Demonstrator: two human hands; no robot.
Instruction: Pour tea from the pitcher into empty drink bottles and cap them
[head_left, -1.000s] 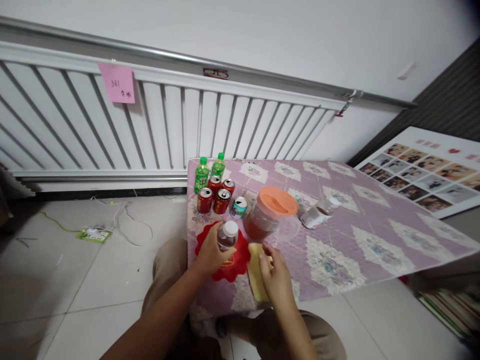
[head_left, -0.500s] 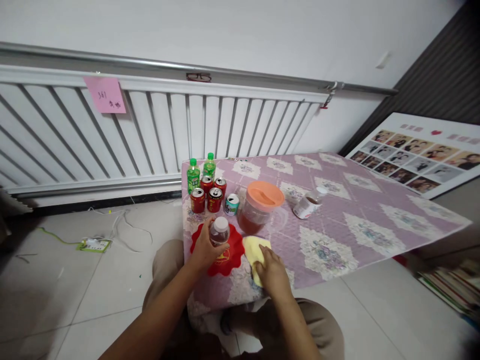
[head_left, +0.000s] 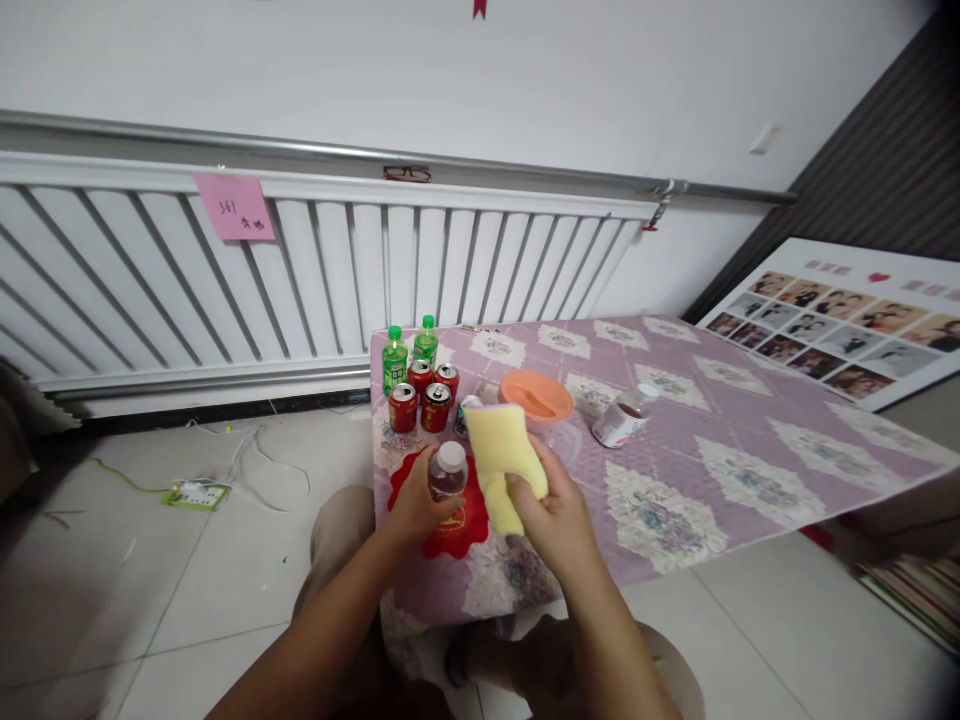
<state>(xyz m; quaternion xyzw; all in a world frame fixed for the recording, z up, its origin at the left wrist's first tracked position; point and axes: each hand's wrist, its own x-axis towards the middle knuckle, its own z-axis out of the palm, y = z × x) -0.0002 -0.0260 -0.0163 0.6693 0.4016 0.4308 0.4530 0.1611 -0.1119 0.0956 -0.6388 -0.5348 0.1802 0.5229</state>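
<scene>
Above the red scalloped plate (head_left: 459, 538), my left hand (head_left: 420, 505) is wrapped round a clear bottle (head_left: 448, 470) with a white cap, standing upright. My right hand (head_left: 559, 510) grips a yellow cloth (head_left: 506, 455), raised off the table, thumb on its near face. Behind the cloth, a pitcher with an orange lid (head_left: 538, 398) is partly hidden. So is a teal can (head_left: 463, 418). Red cans (head_left: 403, 408) stand in a cluster beyond the plate, with two green-capped bottles (head_left: 394, 362) behind them. Another white-capped bottle (head_left: 621, 418) of dark drink lies tilted right of the pitcher.
A purple flowered cloth covers the table (head_left: 675, 470). Against the wall runs a white radiator (head_left: 442, 265) with a pink note (head_left: 234, 207) on it. A photo board (head_left: 832, 325) leans at the right. Cables and a power strip (head_left: 196, 495) lie on the floor at left.
My right hand has lifted the yellow cloth off the tabletop, up in front of the pitcher. My left hand keeps its hold on the bottle. The camera view has shifted slightly.
</scene>
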